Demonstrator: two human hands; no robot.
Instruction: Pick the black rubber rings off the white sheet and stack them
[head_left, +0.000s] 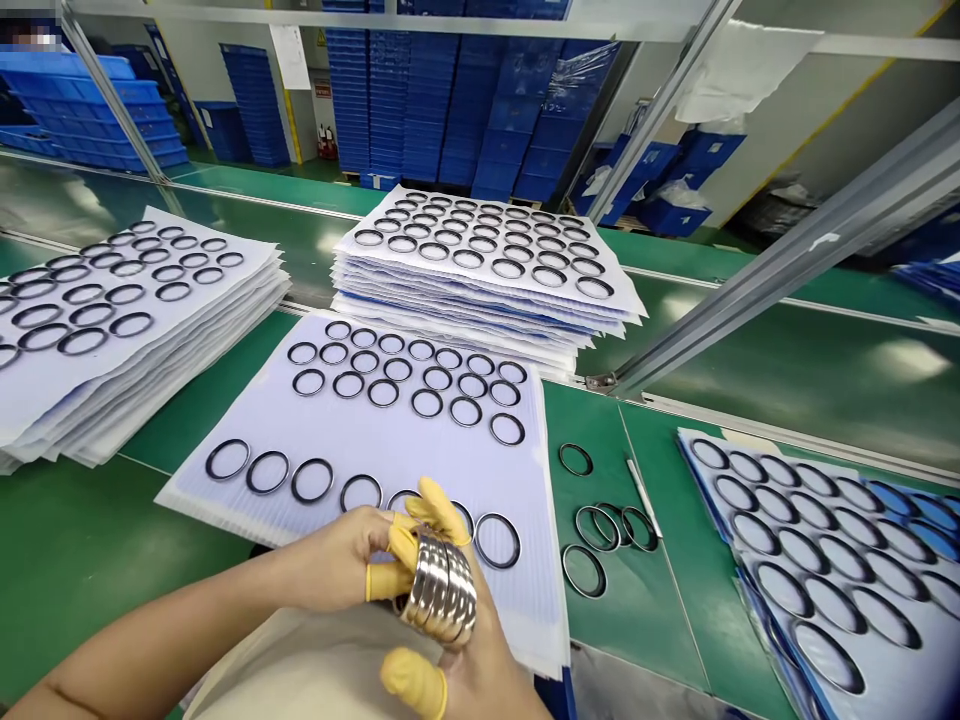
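In front of my body I hold a stack of shiny metal rings with black inner sides. The stack lies across my right hand, its yellow-cotted fingers behind the rings and the thumb apart below. My left hand, also in yellow finger cots, grips the stack's left end; its fingertips partly hide the rings there. Just beyond is a white foam sheet bearing rows of black-lined rings. A nearer row of rings lies along its front, partly covered by my hands.
Stacked ring-covered sheets stand at the left and the back. Several loose rings and a white stick lie right of the sheet. Further right are more ring-covered sheets. A metal post slants across the right side.
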